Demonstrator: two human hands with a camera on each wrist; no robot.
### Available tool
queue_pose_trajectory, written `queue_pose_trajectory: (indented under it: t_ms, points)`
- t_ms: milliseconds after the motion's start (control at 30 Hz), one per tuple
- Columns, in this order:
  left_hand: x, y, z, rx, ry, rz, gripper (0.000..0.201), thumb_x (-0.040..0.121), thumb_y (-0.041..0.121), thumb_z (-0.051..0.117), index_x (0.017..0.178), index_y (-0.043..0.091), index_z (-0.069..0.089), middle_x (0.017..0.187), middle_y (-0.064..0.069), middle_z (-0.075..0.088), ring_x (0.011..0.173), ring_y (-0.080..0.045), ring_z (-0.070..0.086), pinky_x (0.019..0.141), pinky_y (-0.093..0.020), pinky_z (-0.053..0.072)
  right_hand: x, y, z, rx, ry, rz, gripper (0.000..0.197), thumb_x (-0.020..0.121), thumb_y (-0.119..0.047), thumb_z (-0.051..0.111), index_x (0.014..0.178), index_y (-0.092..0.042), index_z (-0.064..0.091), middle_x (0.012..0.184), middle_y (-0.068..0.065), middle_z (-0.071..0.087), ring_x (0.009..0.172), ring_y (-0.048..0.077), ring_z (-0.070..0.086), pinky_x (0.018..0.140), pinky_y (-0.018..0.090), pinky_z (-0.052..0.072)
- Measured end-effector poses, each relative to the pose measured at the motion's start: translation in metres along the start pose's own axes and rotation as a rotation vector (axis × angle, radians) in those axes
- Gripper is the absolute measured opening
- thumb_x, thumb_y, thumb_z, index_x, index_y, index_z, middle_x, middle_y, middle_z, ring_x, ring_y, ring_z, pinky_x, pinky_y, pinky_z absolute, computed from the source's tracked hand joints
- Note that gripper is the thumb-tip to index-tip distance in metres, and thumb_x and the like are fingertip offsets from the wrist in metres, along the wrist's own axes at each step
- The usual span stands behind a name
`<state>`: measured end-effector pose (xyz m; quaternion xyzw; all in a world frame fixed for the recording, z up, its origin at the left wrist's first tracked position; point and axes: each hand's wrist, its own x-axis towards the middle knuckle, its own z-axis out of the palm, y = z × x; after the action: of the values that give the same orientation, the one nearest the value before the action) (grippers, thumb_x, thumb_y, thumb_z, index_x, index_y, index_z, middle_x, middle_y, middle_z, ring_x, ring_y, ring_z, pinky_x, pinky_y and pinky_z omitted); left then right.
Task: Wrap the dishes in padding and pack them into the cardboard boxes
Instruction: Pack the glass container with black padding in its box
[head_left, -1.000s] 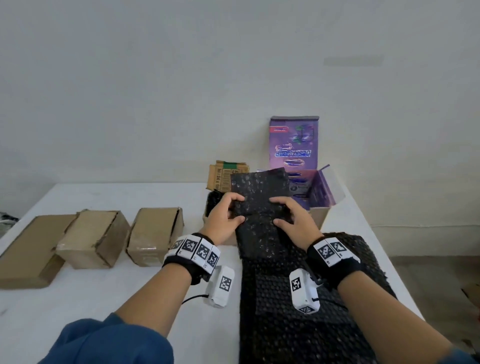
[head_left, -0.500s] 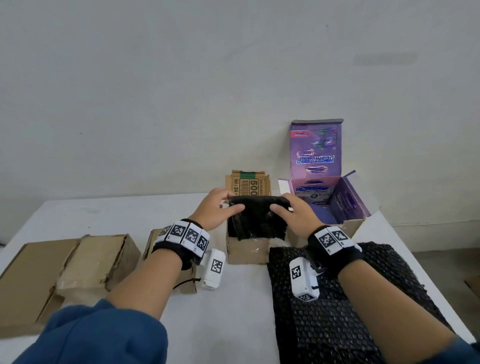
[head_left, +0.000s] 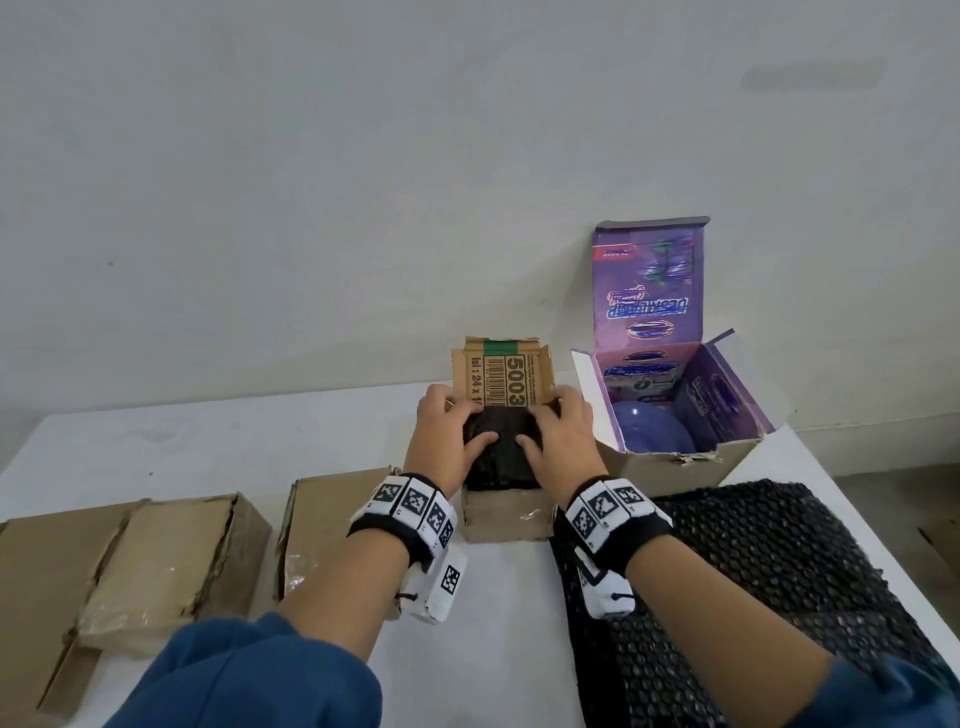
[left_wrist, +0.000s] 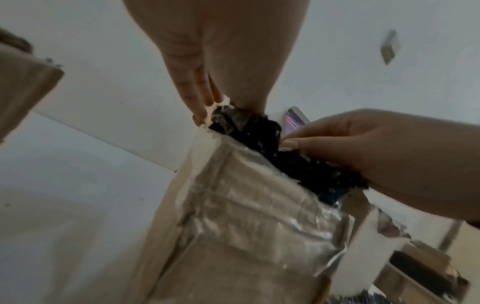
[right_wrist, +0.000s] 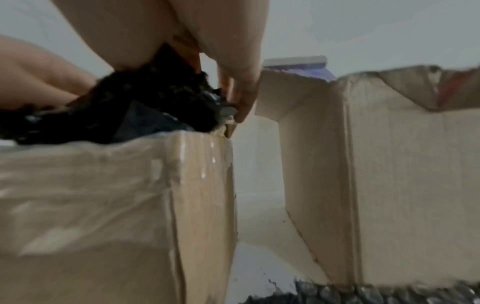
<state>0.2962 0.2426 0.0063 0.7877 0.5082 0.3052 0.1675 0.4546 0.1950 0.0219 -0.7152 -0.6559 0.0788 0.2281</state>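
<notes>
A dish wrapped in black bubble padding (head_left: 501, 457) sits in the mouth of a small open cardboard box (head_left: 506, 512) at the table's middle. My left hand (head_left: 447, 436) and right hand (head_left: 558, 441) grip it from either side, fingers curled over its far edge and thumbs on top. The box's printed flap (head_left: 501, 382) stands up behind them. In the left wrist view the left hand (left_wrist: 221, 61) reaches the black bundle (left_wrist: 262, 131) at the box's far corner. The right wrist view shows the right hand (right_wrist: 207, 41) on the bundle (right_wrist: 161, 98) above the taped box wall (right_wrist: 103, 195).
An open purple box (head_left: 675, 374) to the right holds a blue bowl (head_left: 652, 428). A black bubble-wrap sheet (head_left: 769, 571) lies at the near right. Closed cardboard boxes (head_left: 171, 566) (head_left: 322, 519) stand on the left of the white table (head_left: 218, 447).
Both hands carried the wrapped bundle from above the bubble-wrap sheet forward to the small box and lowered it into the opening. My view has tilted and moved closer.
</notes>
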Motion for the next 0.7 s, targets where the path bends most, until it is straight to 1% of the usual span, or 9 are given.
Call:
queue_pose_trajectory:
  t_ms: [67,133,200,233,300,400,533,633,700]
  points:
    - [-0.002,-0.001,0.002,0.133,-0.004,0.108,0.035,0.085,0.029,0.065,0.111,0.006,0.065,0.104,-0.006,0.05,0.098,-0.022,0.047,0.089,-0.034,0.046,-0.007,-0.004,0.004,-0.192,-0.084,-0.085,0.045,0.09,-0.037,0.055,0.126,-0.011,0.054,0.136,0.011,0.04,0.128,0.03,0.033,0.107,0.042,0.027]
    - [-0.003,0.001,0.0,0.203,-0.077,0.157,0.041,0.087,0.034,0.056,0.118,0.008,0.062,0.106,-0.006,0.053,0.098,-0.025,0.049,0.086,-0.04,0.046,-0.009,-0.002,0.008,-0.254,-0.162,-0.088,0.048,0.092,-0.042,0.049,0.133,-0.016,0.048,0.14,0.007,0.041,0.132,0.028,0.029,0.106,0.043,0.024]
    - [-0.006,0.002,-0.002,0.26,-0.173,0.154,0.045,0.088,0.039,0.05,0.127,0.016,0.053,0.116,-0.003,0.052,0.105,-0.024,0.049,0.09,-0.037,0.04,-0.005,0.0,0.009,-0.283,-0.205,-0.086,0.05,0.093,-0.044,0.046,0.136,-0.019,0.043,0.14,0.003,0.041,0.132,0.024,0.029,0.105,0.041,0.025]
    - [-0.007,0.001,-0.002,0.301,-0.196,0.155,0.044,0.088,0.041,0.049,0.127,0.021,0.05,0.119,-0.001,0.051,0.108,-0.022,0.047,0.091,-0.035,0.037,-0.002,0.0,0.009,-0.29,-0.212,-0.099,0.049,0.092,-0.044,0.048,0.134,-0.02,0.043,0.138,0.002,0.043,0.131,0.023,0.032,0.104,0.04,0.026]
    - [-0.009,0.001,-0.004,0.402,-0.213,0.153,0.04,0.088,0.046,0.049,0.123,0.026,0.05,0.122,0.004,0.049,0.113,-0.02,0.042,0.093,-0.034,0.031,0.004,-0.001,0.008,-0.274,-0.22,-0.099,0.045,0.089,-0.044,0.053,0.127,-0.021,0.045,0.132,0.002,0.045,0.125,0.022,0.039,0.102,0.038,0.029]
    - [-0.01,0.003,-0.004,0.541,-0.26,0.14,0.043,0.089,0.052,0.047,0.122,0.026,0.055,0.125,0.005,0.047,0.118,-0.021,0.036,0.095,-0.036,0.028,0.006,-0.004,0.009,-0.311,-0.248,-0.126,0.042,0.089,-0.044,0.054,0.122,-0.019,0.047,0.126,0.005,0.043,0.116,0.025,0.045,0.099,0.037,0.032]
    - [-0.012,0.0,-0.004,0.53,-0.314,0.134,0.042,0.092,0.049,0.04,0.125,0.028,0.057,0.121,0.005,0.047,0.116,-0.021,0.034,0.096,-0.037,0.024,0.005,0.001,0.004,-0.378,-0.321,-0.169,0.037,0.094,-0.038,0.046,0.127,-0.022,0.05,0.129,0.003,0.045,0.124,0.022,0.04,0.103,0.04,0.026]
    - [-0.011,-0.002,-0.009,0.539,-0.406,0.142,0.043,0.092,0.047,0.041,0.13,0.03,0.052,0.124,0.006,0.046,0.119,-0.021,0.032,0.101,-0.038,0.02,0.007,0.003,-0.006,-0.371,-0.398,-0.175,0.039,0.092,-0.028,0.053,0.13,-0.025,0.051,0.13,0.003,0.044,0.124,0.024,0.035,0.101,0.041,0.027]
    - [-0.008,0.0,-0.011,0.568,-0.459,0.133,0.046,0.09,0.049,0.046,0.131,0.029,0.05,0.127,0.005,0.047,0.121,-0.022,0.032,0.103,-0.039,0.02,0.011,0.002,-0.009,-0.392,-0.442,-0.168,0.046,0.087,-0.026,0.061,0.131,-0.021,0.049,0.131,0.006,0.042,0.123,0.027,0.035,0.101,0.042,0.031]
